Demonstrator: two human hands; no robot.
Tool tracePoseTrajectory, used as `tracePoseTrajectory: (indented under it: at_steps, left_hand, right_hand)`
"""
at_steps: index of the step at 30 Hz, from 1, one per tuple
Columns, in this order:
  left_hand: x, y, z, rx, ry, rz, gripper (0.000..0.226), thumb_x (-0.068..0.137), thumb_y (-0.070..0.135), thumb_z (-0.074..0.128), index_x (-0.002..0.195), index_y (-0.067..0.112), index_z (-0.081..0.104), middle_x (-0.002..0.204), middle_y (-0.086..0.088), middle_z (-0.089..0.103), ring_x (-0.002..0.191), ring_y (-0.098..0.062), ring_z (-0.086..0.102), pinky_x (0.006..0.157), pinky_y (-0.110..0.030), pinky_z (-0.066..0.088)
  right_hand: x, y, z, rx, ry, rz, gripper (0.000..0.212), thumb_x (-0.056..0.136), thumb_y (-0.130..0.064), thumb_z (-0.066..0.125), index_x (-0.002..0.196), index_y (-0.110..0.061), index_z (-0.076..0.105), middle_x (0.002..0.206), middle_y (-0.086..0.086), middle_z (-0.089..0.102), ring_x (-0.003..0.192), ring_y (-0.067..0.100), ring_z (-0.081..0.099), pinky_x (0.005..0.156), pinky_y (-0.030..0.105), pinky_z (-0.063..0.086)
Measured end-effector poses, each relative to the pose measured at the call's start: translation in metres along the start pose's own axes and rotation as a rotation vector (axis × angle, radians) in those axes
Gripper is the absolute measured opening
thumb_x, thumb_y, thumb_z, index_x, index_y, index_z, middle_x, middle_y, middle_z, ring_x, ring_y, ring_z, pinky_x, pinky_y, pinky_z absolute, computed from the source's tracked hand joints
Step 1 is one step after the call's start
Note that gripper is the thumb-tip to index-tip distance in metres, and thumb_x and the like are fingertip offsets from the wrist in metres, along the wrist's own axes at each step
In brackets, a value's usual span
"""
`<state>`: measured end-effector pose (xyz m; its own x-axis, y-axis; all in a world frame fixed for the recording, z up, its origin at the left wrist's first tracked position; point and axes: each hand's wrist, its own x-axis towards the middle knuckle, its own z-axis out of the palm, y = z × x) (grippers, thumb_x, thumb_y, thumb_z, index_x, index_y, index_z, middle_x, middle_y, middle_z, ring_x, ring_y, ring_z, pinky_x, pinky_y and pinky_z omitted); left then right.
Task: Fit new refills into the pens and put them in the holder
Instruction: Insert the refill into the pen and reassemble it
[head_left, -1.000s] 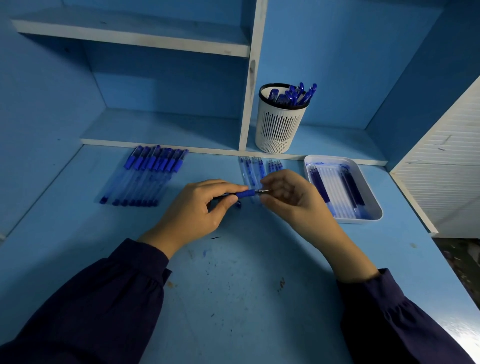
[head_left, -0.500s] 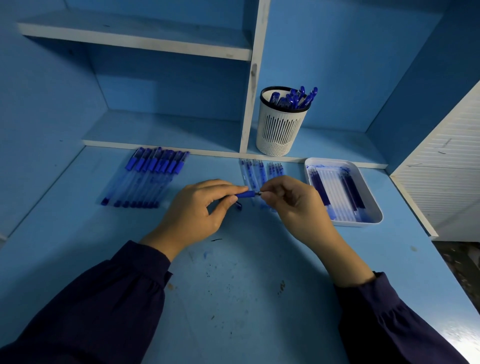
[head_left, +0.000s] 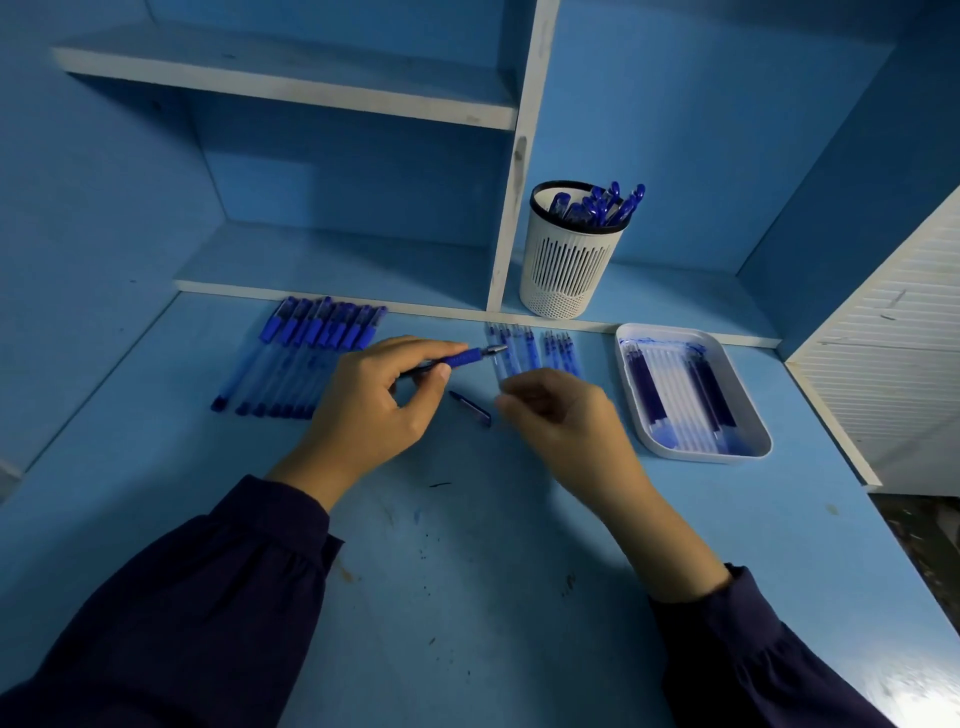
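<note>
Pulling away from the pen's tip, which it was pinching half a second ago, the right hand (head_left: 561, 415) is now hanging low over the desk (head_left: 467, 597) at five o'clock from that tip, fingers curled inward; blur is hiding whether they are gripping anything. The left hand (head_left: 374, 410) is staying put, pinching the blue pen (head_left: 460, 358) between thumb and forefinger, its tip pointing toward three o'clock. A dark blue cap (head_left: 470, 409) is lying on the desk between the two hands. The desk is showing as blue-painted board, scuffed and speckled with ink near the wrists, and blue walls are closing it in, with a white slatted panel (head_left: 893, 364) standing at the far three o'clock edge. At twelve o'clock a white-edged shelf unit (head_left: 511, 171) is rising from the back of the desk, and the white slotted holder (head_left: 571, 270) is standing in its right bay, already carrying several blue pens (head_left: 602, 205). A row of capped pens (head_left: 306, 353) is lying at ten o'clock from the left hand. A row of clear tubes (head_left: 532, 345) is lying just beyond the right hand, partly hidden by its knuckles. A white tray (head_left: 711, 456) of refills (head_left: 644, 384) is sitting at three o'clock from that hand.
</note>
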<state>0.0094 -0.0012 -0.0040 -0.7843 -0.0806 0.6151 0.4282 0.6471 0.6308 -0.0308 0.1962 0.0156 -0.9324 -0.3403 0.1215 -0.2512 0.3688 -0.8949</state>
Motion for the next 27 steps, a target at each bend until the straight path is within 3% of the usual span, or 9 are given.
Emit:
tracePoseTrajectory:
  at_steps: [2, 4, 6, 9, 14, 20, 23, 27]
  left_hand:
    - [0.0, -0.004, -0.001, -0.01, 0.021, -0.047, 0.025, 0.094, 0.013, 0.062, 0.116, 0.016, 0.072, 0.107, 0.012, 0.072, 0.097, -0.009, 0.068, 0.077, -0.039, 0.057]
    - [0.001, -0.006, -0.002, -0.001, 0.029, -0.063, 0.025, 0.094, 0.01, 0.063, 0.117, 0.015, 0.072, 0.108, 0.012, 0.071, 0.1, -0.005, 0.066, 0.084, -0.027, 0.056]
    - [0.001, -0.006, -0.003, 0.017, 0.027, -0.063, 0.026, 0.094, 0.006, 0.064, 0.117, 0.014, 0.072, 0.107, 0.012, 0.07, 0.101, -0.001, 0.065, 0.085, -0.016, 0.052]
    - [0.001, -0.006, -0.003, 0.044, 0.014, -0.054, 0.025, 0.094, 0.009, 0.063, 0.116, 0.015, 0.073, 0.108, 0.011, 0.071, 0.1, -0.001, 0.065, 0.084, -0.011, 0.049]
    - [0.0, -0.003, -0.001, 0.066, -0.021, -0.05, 0.024, 0.094, 0.013, 0.063, 0.114, 0.018, 0.074, 0.103, 0.014, 0.071, 0.092, -0.005, 0.066, 0.077, -0.009, 0.048]
    - [-0.002, -0.001, 0.002, 0.05, -0.075, -0.042, 0.022, 0.092, 0.012, 0.064, 0.11, 0.021, 0.075, 0.092, 0.018, 0.068, 0.083, -0.006, 0.064, 0.07, -0.008, 0.044]
    - [-0.002, -0.001, 0.003, 0.058, -0.099, -0.018, 0.023, 0.092, 0.017, 0.062, 0.11, 0.021, 0.075, 0.091, 0.014, 0.07, 0.084, -0.009, 0.066, 0.07, -0.018, 0.051]
    - [-0.004, 0.001, 0.005, 0.049, -0.11, -0.009, 0.023, 0.091, 0.016, 0.062, 0.11, 0.021, 0.075, 0.091, 0.011, 0.071, 0.084, -0.01, 0.067, 0.069, -0.018, 0.051]
  right_hand:
    - [-0.002, 0.002, 0.008, -0.189, -0.025, -0.112, 0.017, 0.084, -0.011, 0.071, 0.1, -0.012, 0.071, 0.089, -0.001, 0.07, 0.08, 0.009, 0.063, 0.077, 0.015, 0.048]
    - [-0.002, 0.003, 0.017, -0.331, -0.044, -0.237, 0.019, 0.083, -0.007, 0.069, 0.101, -0.01, 0.07, 0.093, 0.003, 0.068, 0.083, 0.016, 0.062, 0.078, 0.023, 0.049]
    - [-0.001, 0.004, 0.025, -0.391, -0.042, -0.298, 0.018, 0.083, -0.003, 0.064, 0.1, -0.007, 0.069, 0.093, 0.007, 0.066, 0.082, 0.022, 0.062, 0.077, 0.031, 0.051]
    - [0.0, 0.004, 0.03, -0.433, -0.015, -0.336, 0.017, 0.087, -0.001, 0.057, 0.099, -0.004, 0.068, 0.093, 0.011, 0.064, 0.081, 0.027, 0.061, 0.072, 0.039, 0.052]
    - [-0.001, 0.001, 0.017, -0.243, 0.125, -0.254, 0.016, 0.086, 0.0, 0.06, 0.092, -0.009, 0.072, 0.087, 0.004, 0.069, 0.077, 0.013, 0.062, 0.075, 0.015, 0.048]
    - [0.009, 0.006, -0.01, -0.193, 0.202, -0.193, 0.02, 0.091, -0.002, 0.054, 0.094, -0.012, 0.072, 0.091, -0.002, 0.069, 0.085, 0.01, 0.062, 0.081, 0.02, 0.049]
    - [0.01, 0.004, -0.014, -0.192, 0.224, -0.211, 0.022, 0.093, -0.002, 0.052, 0.095, -0.013, 0.071, 0.091, -0.005, 0.066, 0.088, 0.007, 0.06, 0.082, 0.017, 0.047]
    - [0.009, 0.003, -0.016, -0.189, 0.231, -0.243, 0.022, 0.092, 0.001, 0.052, 0.094, -0.012, 0.07, 0.089, -0.006, 0.063, 0.085, 0.003, 0.057, 0.079, 0.009, 0.043]
